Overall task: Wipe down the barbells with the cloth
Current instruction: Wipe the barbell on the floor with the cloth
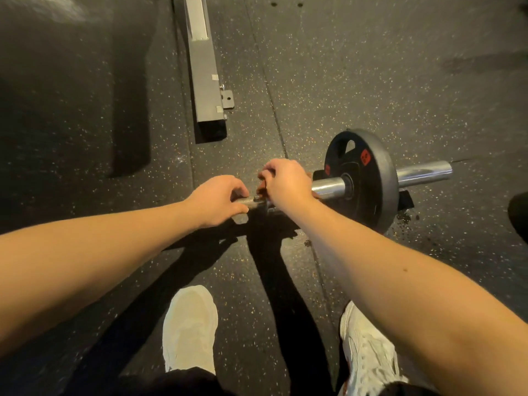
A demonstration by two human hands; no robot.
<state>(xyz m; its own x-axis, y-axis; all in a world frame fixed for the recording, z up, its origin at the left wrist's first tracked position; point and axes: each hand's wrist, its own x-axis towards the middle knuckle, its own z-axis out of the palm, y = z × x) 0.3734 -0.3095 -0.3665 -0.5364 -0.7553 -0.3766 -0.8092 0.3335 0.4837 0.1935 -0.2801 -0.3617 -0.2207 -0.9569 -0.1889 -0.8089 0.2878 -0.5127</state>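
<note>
Steel in a long round bar, the chrome-and-grey steel barbell (328,187) lies on the floor directly under both sets of fingers. Its long axis runs crosswise to the person, from the left fingers out past the right ones.

The left hand (217,200) has its fingers (239,192) and thumb curled round the dull knurled shaft. The right hand (287,182) sits just beside it, farther along the bar, with its knuckles up and fingers wrapped over the spot where the shaft meets the bright sleeve. A small reddish-brown cloth (261,190) seems to be bunched under those fingers against the metal. Only a scrap of it shows, so that is a judgement.

Beyond the right fingers the bare sleeve leads to a round black iron weight plate with red markings (368,178), and then to the free end of the sleeve. A black block (405,199) sits at the plate's foot.

Any wiping stroke has to follow the bar's axis. The right hand is nearer the sleeve and plate, while the left is placed to steady the shaft. The shaft beyond the left fingers is hidden by the forearm.

Farther from the fingers, across the bar, a grey square-section metal beam (204,67) lies on the black speckled rubber floor (371,81). On the near side stand two white trainers (190,327).
</note>
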